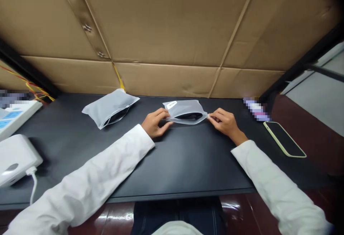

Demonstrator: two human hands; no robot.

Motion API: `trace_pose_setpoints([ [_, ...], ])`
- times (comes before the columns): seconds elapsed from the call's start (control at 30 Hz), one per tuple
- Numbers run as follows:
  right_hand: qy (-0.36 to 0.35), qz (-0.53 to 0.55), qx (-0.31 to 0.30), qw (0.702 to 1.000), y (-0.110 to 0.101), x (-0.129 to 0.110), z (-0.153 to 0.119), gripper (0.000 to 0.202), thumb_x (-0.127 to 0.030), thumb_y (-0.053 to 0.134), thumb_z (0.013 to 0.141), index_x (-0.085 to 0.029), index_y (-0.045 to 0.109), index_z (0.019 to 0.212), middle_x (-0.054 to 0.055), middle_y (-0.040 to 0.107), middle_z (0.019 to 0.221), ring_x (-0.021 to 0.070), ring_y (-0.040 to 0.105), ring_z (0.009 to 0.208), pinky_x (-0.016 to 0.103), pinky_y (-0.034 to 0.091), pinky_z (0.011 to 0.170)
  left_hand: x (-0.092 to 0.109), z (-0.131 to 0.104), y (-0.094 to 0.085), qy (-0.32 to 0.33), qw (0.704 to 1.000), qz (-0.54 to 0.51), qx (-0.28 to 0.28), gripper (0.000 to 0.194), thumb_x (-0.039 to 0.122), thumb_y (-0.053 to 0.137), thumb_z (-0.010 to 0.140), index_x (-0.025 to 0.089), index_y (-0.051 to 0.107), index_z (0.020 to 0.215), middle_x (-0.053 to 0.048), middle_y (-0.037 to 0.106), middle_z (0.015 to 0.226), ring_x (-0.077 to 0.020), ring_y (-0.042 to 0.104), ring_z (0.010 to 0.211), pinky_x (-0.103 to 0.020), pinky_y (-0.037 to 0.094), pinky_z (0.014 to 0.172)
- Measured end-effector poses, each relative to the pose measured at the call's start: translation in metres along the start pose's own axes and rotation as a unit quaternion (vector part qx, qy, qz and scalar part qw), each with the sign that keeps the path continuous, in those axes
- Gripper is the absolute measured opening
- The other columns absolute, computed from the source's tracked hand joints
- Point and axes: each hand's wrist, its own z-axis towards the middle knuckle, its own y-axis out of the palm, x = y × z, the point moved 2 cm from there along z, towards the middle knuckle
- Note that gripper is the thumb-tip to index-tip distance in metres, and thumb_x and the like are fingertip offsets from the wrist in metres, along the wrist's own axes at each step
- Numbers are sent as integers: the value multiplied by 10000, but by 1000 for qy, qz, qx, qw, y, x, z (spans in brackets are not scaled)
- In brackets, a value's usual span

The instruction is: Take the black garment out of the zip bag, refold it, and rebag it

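A frosted plastic zip bag (186, 111) with a dark item inside and a small white label lies on the black table (182, 159). My left hand (156, 122) grips its left end. At the bag's right corner, my right hand (225, 123) pinches the edge between thumb and fingers. Both arms wear white sleeves.
A second frosted bag (110, 107) with a dark item lies to the left. A phone in a pale case (285, 139) rests face up at the right. White devices (14, 156) with a cable sit at the left edge. Cardboard (166, 34) walls the back.
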Motion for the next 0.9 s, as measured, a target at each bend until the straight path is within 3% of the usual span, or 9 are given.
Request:
trace_pose_setpoints([
  [0.07, -15, 20, 15, 1000, 0, -10, 2, 138, -295, 624, 897, -190, 710, 875, 46, 640, 748, 129, 538, 596, 268, 441, 582, 5, 1, 4, -5, 1000, 9, -13, 203, 331, 643, 866, 173, 586, 981, -80, 639, 969, -134, 588, 719, -258, 507, 684],
  [0.2, -78, -5, 67, 995, -2, -35, 6, 105, -323, 708, 830, -221, 692, 853, 74, 656, 857, 193, 598, 775, 331, 501, 704, 12, 2, 12, -15, 997, 77, 17, 95, 217, 504, 946, 180, 544, 868, -42, 614, 869, -115, 583, 690, -220, 470, 633],
  [0.27, -132, -35, 71, 988, -1, -53, 9, 160, -305, 715, 821, -250, 695, 971, 94, 671, 1025, 239, 600, 943, 399, 506, 827, 17, 3, 16, -7, 994, 104, 26, 84, 191, 482, 955, 181, 533, 888, -47, 618, 890, -130, 611, 748, -225, 480, 659],
  [0.33, -158, -65, 37, 985, 4, -71, 16, 346, -261, 690, 831, -252, 643, 1174, 119, 609, 1284, 287, 539, 1145, 481, 458, 970, 22, 3, 19, 7, 993, 114, 22, 70, 178, 464, 965, 181, 524, 929, -58, 627, 923, -142, 630, 800, -230, 493, 680],
  [0.47, -59, -91, -32, 994, 20, -91, 37, 526, -162, 650, 790, -134, 557, 1306, 165, 341, 1554, 353, 308, 1395, 576, 280, 1141, 29, 3, 24, 39, 993, 111, -21, 92, 177, 422, 985, 182, 511, 962, -64, 636, 951, -138, 640, 792, -229, 503, 681],
  [0.57, -13, -94, -25, 995, 32, -88, 47, 359, -77, 590, 757, -119, 674, 1104, 154, 360, 1545, 340, 307, 1406, 552, 238, 1170, 31, 3, 27, 56, 989, 124, -50, 108, 183, 412, 989, 178, 509, 942, -64, 636, 941, -135, 641, 759, -225, 500, 663],
  [0.67, -26, -69, 3, 997, 38, -78, 46, 178, -80, 605, 716, -149, 710, 843, 143, 489, 1452, 339, 395, 1342, 530, 298, 1131, 29, 3, 27, 58, 988, 136, -52, 111, 173, 411, 985, 176, 510, 935, -63, 635, 941, -138, 647, 759, -225, 499, 667],
  [0.8, -18, 33, 69, 997, 36, -65, 41, 115, -169, 674, 672, -186, 681, 786, 123, 643, 1219, 334, 510, 1188, 522, 416, 994, 23, 3, 25, 43, 986, 156, -40, 98, 155, 424, 976, 175, 508, 930, -65, 630, 943, -150, 646, 770, -236, 494, 660],
  [0.9, -37, 120, 100, 987, 31, -61, 41, 147, -204, 701, 626, -210, 647, 763, 97, 662, 1103, 312, 541, 1099, 504, 452, 943, 20, 4, 24, 37, 987, 149, -36, 84, 169, 434, 978, 177, 508, 941, -66, 625, 941, -155, 644, 797, -241, 499, 686],
])
